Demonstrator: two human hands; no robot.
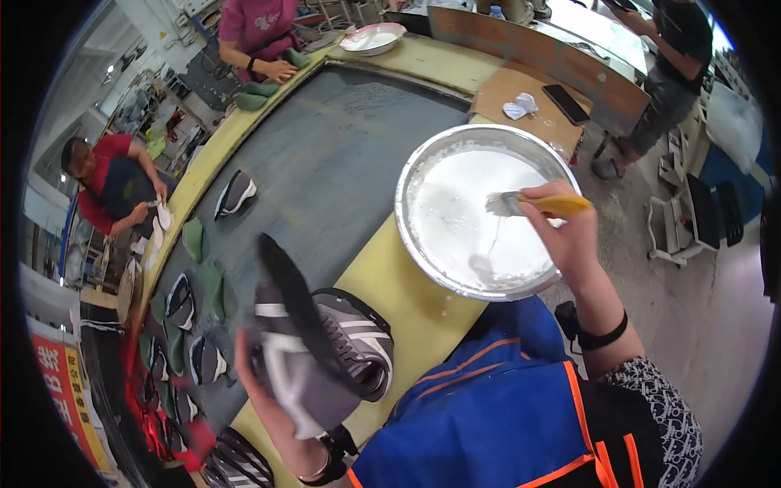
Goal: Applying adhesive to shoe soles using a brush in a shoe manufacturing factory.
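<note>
My right hand (565, 232) pinches a brush (569, 205) with a yellow handle. Its bristles dip into white, glue-like liquid (464, 203) inside a round metal bowl (412, 244). On the left, my left hand (259, 398) grips a grey and white shoe (297, 370), smeared by motion. A long dark curved strip (297, 297) crosses in front of this shoe; whether it is attached I cannot tell. Another grey sneaker (366, 337) with white stripes and laces stands on the yellow ledge, right beside the held shoe.
A dark conveyor belt (325, 138) carries several shoe parts and green pieces (211, 289). Two people work along its far and left edges. A phone (565, 104) and crumpled paper (521, 106) lie on cardboard (492, 93) beyond the bowl. A white dish (373, 41) sits farther back.
</note>
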